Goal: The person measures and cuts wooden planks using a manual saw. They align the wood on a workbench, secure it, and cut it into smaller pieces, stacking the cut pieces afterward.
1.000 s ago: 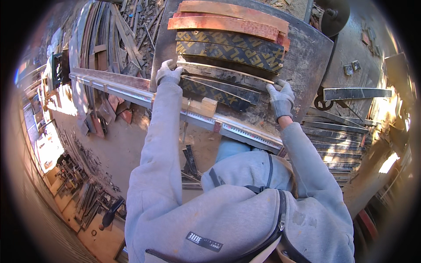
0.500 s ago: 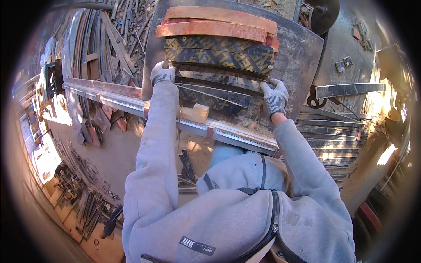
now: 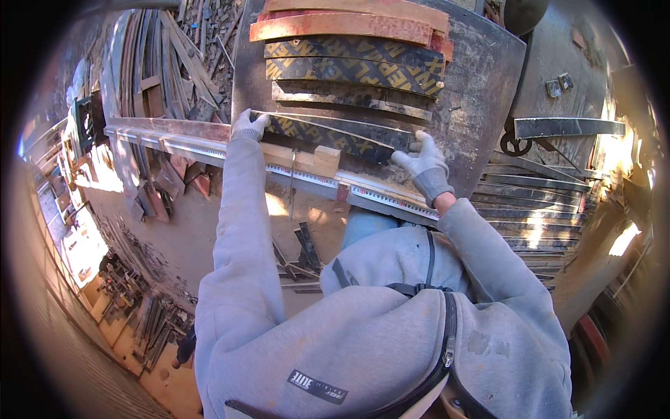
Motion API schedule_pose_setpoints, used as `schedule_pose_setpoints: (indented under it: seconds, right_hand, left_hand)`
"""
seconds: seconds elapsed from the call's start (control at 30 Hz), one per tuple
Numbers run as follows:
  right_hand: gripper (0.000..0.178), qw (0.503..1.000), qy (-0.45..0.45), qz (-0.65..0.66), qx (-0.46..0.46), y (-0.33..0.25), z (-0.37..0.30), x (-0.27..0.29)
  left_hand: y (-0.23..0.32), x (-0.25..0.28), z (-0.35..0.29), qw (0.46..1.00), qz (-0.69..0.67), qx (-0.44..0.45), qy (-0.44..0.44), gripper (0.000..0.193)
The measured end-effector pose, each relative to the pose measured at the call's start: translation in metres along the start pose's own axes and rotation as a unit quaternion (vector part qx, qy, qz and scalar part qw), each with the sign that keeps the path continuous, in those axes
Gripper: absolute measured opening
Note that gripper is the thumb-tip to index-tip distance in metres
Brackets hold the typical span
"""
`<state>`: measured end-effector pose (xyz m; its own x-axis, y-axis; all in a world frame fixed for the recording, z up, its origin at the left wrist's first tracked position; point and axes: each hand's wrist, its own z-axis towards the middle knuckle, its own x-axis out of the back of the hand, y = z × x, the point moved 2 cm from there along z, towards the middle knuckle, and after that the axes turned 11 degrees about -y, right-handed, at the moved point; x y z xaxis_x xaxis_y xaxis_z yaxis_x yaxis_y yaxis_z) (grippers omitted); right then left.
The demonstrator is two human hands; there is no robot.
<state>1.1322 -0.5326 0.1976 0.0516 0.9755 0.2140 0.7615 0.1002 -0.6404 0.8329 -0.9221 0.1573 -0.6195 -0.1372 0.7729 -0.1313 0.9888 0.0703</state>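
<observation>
My left hand, in a pale knitted glove, is at the left end of a narrow black strip, thumb and fingers apart. My right hand, gloved too, reaches to the strip's right end with its fingers spread. Beneath that strip, at a slight angle, lies a black board with yellow lettering. A worn, dirty strip lies just beyond. Farther off are more lettered black boards and a stack of reddish-brown wooden strips.
The dark work table has a rail with a measuring tape along its near edge. A wooden block sits by the rail. Scrap strips pile up at the left; long dark strips lie at the right, below a handwheel.
The worn strip that was between my hands now lies farther away, against the lettered boards. Both hands have come back to the nearer strip. The view has shifted slightly.
</observation>
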Motion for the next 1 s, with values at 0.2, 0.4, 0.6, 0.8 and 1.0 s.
schedule_pose_setpoints:
  seconds: [0.2,0.4,0.6,0.8,1.0]
  right_hand:
    - [0.094,0.988,0.008,-0.153,0.011,0.008,0.005,-0.019]
    - [0.047,0.954,0.151,-0.096,0.240,0.060,-0.022,0.045]
    - [0.044,0.926,0.224,-0.133,0.273,0.128,-0.060,0.105]
    - [0.078,0.935,0.168,-0.285,0.127,0.141,-0.066,0.136]
    - [0.055,0.860,0.047,-0.503,0.065,0.134,-0.063,0.159]
  left_hand:
    - [0.008,-0.017,-0.015,0.966,-0.197,0.086,-0.143,0.071]
    - [0.043,-0.036,-0.067,0.820,-0.568,0.004,-0.065,0.040]
    - [0.097,-0.089,-0.139,0.754,-0.621,-0.185,-0.107,0.055]
    - [0.148,-0.121,-0.165,0.810,-0.549,-0.138,-0.149,0.071]
    - [0.181,-0.141,-0.188,0.881,-0.366,-0.248,-0.165,0.079]
